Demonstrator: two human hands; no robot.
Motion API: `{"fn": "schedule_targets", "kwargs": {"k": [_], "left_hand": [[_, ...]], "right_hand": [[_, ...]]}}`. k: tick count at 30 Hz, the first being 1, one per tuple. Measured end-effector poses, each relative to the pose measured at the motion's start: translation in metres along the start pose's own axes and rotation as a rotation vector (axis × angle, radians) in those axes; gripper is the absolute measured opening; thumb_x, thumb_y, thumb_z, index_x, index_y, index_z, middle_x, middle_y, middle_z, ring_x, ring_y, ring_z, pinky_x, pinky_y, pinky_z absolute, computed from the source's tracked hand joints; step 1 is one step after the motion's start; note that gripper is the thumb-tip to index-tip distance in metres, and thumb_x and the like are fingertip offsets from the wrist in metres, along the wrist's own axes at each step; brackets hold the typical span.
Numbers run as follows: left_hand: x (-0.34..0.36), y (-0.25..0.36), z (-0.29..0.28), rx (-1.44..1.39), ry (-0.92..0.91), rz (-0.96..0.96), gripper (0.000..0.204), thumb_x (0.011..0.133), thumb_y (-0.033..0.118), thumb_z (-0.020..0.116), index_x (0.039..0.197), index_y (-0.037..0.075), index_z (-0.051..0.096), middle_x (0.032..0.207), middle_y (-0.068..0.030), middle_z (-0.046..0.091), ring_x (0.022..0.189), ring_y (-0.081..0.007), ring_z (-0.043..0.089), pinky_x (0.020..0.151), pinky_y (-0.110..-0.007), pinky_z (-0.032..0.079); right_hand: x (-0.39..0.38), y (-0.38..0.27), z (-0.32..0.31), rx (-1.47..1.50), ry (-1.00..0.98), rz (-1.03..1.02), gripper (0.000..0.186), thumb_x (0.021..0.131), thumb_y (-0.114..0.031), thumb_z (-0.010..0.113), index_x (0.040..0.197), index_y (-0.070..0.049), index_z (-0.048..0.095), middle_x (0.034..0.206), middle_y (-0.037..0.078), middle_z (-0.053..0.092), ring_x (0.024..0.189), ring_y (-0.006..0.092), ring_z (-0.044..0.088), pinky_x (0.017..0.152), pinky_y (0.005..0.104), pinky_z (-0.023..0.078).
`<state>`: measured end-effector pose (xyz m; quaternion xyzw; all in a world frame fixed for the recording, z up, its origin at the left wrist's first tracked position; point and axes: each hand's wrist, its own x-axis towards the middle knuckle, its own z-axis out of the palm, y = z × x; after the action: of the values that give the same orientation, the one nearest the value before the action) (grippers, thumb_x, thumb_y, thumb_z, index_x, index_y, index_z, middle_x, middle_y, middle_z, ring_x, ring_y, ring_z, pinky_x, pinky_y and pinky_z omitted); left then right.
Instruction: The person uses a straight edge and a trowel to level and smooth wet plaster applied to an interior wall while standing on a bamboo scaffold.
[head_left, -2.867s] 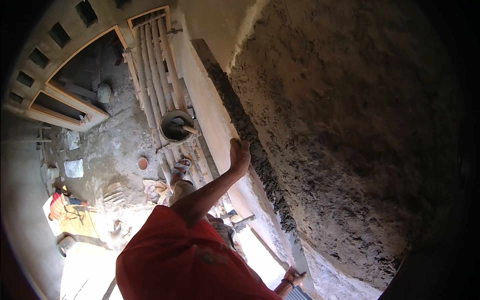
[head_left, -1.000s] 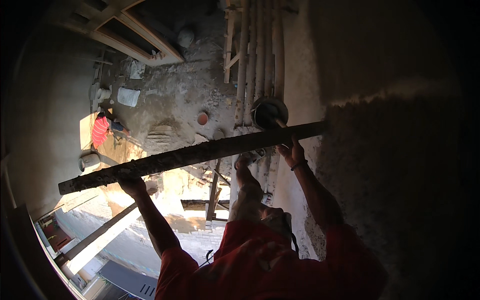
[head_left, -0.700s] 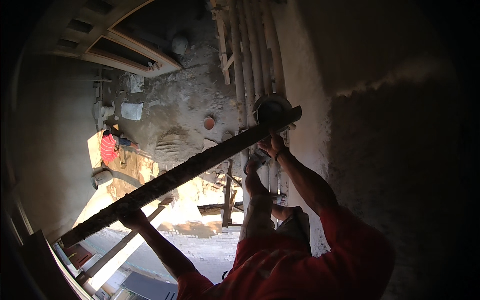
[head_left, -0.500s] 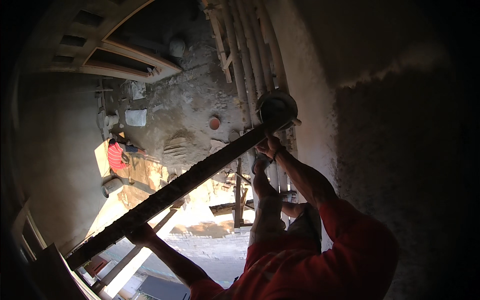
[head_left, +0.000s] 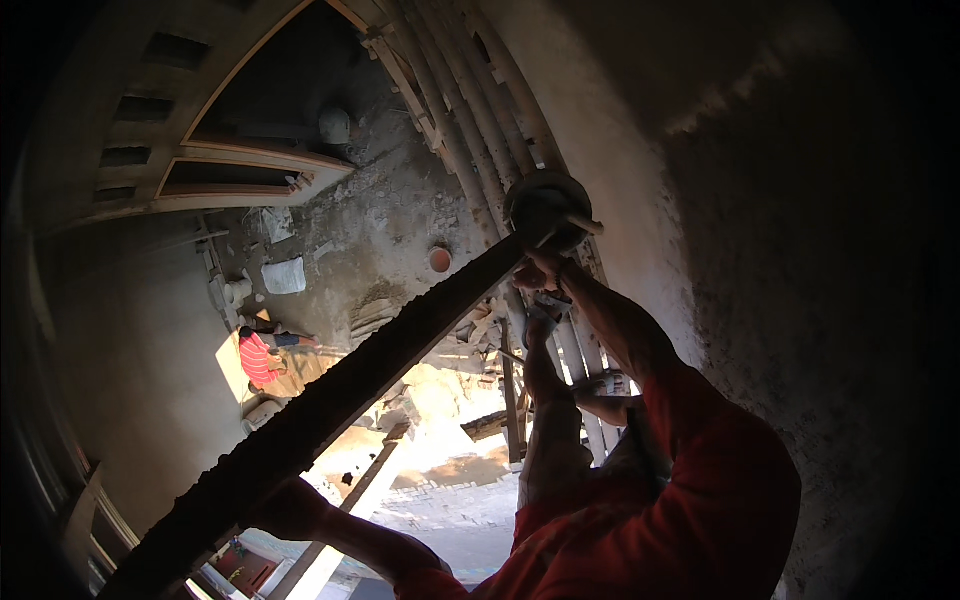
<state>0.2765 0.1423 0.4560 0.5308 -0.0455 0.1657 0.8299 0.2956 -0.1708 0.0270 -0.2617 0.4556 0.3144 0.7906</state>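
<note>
A long, straight wooden board [head_left: 370, 355] slants across the view from lower left to the scaffold poles, its upper edge crusted with rough dark material. My left hand [head_left: 288, 508] grips its lower part from beneath, fingers mostly hidden behind it. Near the upper end, my right hand [head_left: 540, 272] is closed around the board, with a dark band on that wrist. Just beyond that hand, a round pan [head_left: 552, 190] rests on the poles, and a short handle [head_left: 585, 225] sticks out over its rim. Small dark clods [head_left: 347, 479] show in the air beside my left hand.
I am high up on long round poles [head_left: 480, 130] beside a plastered wall [head_left: 620, 150]. Far below, a person in a red striped top [head_left: 257, 357] bends near the opposite wall. A reddish bucket [head_left: 440, 260] and a pale sack [head_left: 284, 276] lie on the floor.
The board's lower end has swung downward and closer, my left hand moving lower with it. My right hand stays by the pan. Dark clods have appeared below the board. The whole view has shifted slightly.
</note>
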Motion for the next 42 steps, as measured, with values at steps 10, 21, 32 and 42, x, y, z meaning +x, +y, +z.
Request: {"fn": "schedule_targets", "kwargs": {"k": [10, 21, 32, 42], "left_hand": [[-0.008, -0.094, 0.026, 0.24, -0.139, 0.07, 0.039, 0.085, 0.019, 0.052, 0.117, -0.002, 0.044, 0.119, -0.0143, 0.046, 0.109, -0.0241, 0.044, 0.099, -0.039, 0.032], [-0.026, -0.099, 0.064, -0.388, -0.065, 0.009, 0.037, 0.091, 0.024, 0.039, 0.12, 0.002, 0.041, 0.126, -0.0149, 0.04, 0.116, -0.0254, 0.038, 0.102, -0.039, 0.027], [-0.018, -0.119, 0.081, 1.548, -0.327, 0.695, 0.028, 0.084, 0.015, 0.053, 0.107, 0.0, 0.053, 0.106, -0.0169, 0.054, 0.099, -0.031, 0.051, 0.086, -0.039, 0.04], [-0.024, -0.125, 0.121, 0.368, -0.23, 0.033, 0.041, 0.08, 0.001, 0.052, 0.119, 0.005, 0.038, 0.115, -0.0095, 0.049, 0.105, -0.0174, 0.049, 0.083, -0.026, 0.044]], "right_hand": [[0.041, -0.06, -0.152, -1.126, 0.606, -0.389, 0.034, 0.083, -0.03, 0.049, 0.109, -0.008, 0.05, 0.091, 0.018, 0.06, 0.085, 0.0309, 0.06, 0.067, 0.0423, 0.05], [0.089, -0.053, -0.167, -1.18, 0.574, -0.833, 0.029, 0.08, -0.023, 0.049, 0.1, -0.004, 0.055, 0.086, 0.021, 0.06, 0.081, 0.0296, 0.061, 0.065, 0.0401, 0.049], [-0.033, -0.025, -0.176, -1.487, 0.708, -0.783, 0.026, 0.076, -0.017, 0.05, 0.095, 0.0, 0.046, 0.069, 0.018, 0.058, 0.066, 0.0322, 0.061, 0.057, 0.0421, 0.048], [-0.141, -0.02, -0.117, -1.296, 0.665, -1.093, 0.045, 0.069, -0.012, 0.056, 0.11, 0.0, 0.041, 0.077, 0.021, 0.058, 0.071, 0.0354, 0.059, 0.06, 0.0438, 0.048]]}}
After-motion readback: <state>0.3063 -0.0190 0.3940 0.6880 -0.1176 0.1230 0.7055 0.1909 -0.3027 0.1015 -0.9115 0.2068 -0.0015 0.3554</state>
